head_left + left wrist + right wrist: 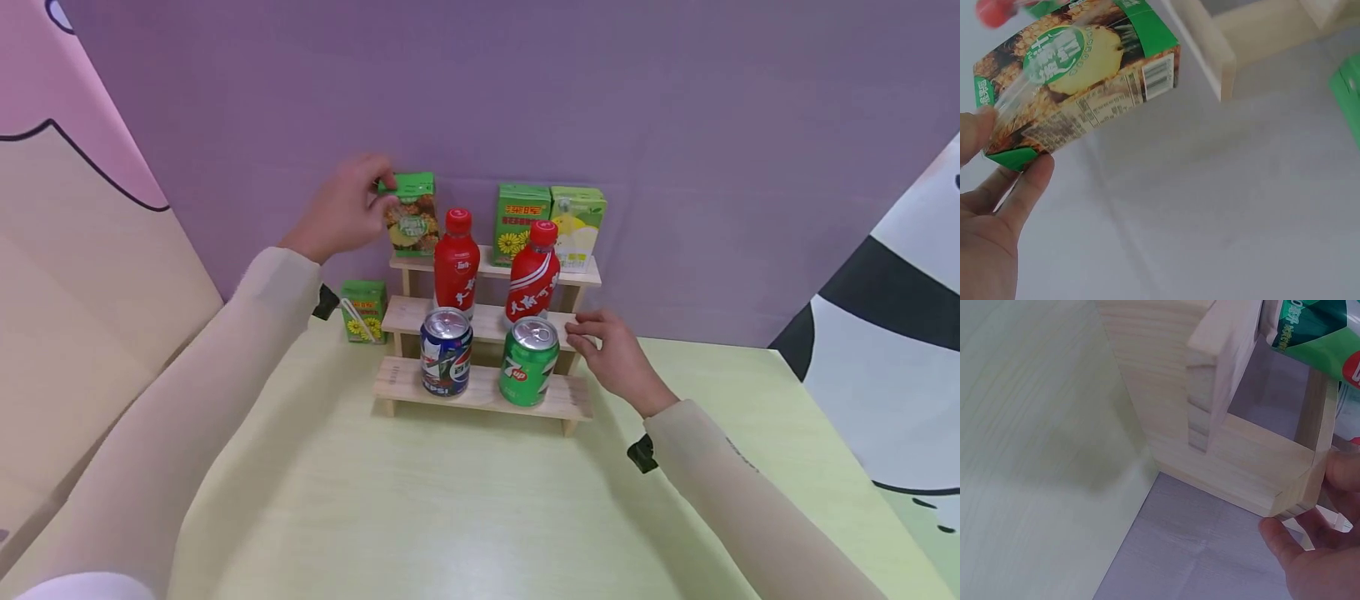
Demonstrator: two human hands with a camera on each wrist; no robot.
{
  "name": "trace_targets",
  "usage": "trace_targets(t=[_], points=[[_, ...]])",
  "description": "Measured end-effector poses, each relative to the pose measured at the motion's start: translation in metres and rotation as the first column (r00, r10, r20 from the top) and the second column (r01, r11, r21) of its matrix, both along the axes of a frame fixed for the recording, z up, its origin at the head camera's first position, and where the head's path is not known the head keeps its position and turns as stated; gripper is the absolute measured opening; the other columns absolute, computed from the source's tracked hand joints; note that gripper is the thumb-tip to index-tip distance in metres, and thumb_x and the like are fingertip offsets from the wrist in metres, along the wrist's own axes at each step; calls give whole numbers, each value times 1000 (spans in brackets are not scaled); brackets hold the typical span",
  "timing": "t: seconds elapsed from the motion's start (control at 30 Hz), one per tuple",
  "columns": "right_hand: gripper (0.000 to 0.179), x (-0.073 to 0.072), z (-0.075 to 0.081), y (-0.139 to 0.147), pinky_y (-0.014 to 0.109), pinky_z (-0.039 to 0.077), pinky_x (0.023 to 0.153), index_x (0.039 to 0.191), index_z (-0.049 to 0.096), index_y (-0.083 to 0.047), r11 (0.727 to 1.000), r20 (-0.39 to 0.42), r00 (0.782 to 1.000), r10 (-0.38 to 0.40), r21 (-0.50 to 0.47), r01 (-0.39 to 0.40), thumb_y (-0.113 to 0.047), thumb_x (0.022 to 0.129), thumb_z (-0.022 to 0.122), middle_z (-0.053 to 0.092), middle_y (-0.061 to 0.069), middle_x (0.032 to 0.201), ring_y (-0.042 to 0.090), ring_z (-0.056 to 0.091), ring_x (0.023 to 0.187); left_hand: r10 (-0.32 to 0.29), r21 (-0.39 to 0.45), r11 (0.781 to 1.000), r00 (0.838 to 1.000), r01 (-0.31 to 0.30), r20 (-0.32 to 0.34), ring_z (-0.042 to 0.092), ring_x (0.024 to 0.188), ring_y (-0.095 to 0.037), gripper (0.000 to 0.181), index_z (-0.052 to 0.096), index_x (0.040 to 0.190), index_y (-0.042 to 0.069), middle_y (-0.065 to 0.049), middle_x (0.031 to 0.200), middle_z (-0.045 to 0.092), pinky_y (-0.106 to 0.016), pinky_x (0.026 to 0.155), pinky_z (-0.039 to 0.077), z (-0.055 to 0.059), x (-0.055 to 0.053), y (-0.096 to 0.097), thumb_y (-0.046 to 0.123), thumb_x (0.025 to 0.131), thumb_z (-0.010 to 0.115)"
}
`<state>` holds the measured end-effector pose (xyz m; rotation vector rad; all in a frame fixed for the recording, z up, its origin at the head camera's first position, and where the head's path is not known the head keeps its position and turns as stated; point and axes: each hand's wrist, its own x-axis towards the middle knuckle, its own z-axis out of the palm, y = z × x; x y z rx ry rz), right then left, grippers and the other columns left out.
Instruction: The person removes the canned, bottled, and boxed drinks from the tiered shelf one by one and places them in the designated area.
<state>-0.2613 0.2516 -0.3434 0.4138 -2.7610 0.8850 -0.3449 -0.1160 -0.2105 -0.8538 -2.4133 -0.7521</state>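
A wooden three-tier stand (480, 400) holds several drinks. My left hand (347, 204) pinches the top end of a pineapple juice box (412, 221) at the left end of the top tier; whether its base touches the board cannot be told. In the left wrist view, the thumb and fingers of that hand (997, 212) lie on opposite sides of the juice box (1079, 69). At the stand's right side, my right hand (613, 358) holds the end of the middle board. In the right wrist view, the right hand's (1322, 556) thumb and fingers are around that board's corner.
Two juice boxes, one green (517, 218) and one pale (577, 225), stand on the top tier. Red bottles (456, 271) (534, 275) occupy the middle, Pepsi (446, 358) and 7up (528, 367) cans the bottom. Another green box (365, 310) is on the table left of the stand.
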Motion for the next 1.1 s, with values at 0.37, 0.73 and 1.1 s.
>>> trace_targets(t=[0.37,0.73,1.1], points=[[29,1,1,4,53,40,95,118,62,7,1000,-1,1000,-6,27,6,-4,91,61,51,25,122,42,46,114,37,75,997,999,-36,-17,54,99,-30,8,52,86,-2,-13,109,55,-47,86,48,-11,12,-80,-8,87,56],[28,-2,-1,11,54,38,96,116,63,7,999,-42,999,11,37,-9,-4,91,61,52,25,122,42,47,114,183,-34,983,963,-180,197,49,97,-35,7,56,91,-1,-16,102,52,-53,77,49,-71,6,-139,-7,86,54],[28,-1,-2,11,54,38,97,117,63,6,999,-53,998,15,32,-13,-4,91,62,52,24,122,42,47,114,172,-68,985,956,-160,237,48,92,-34,10,57,90,-1,-17,104,53,-48,76,44,-119,-2,-140,-8,84,53]])
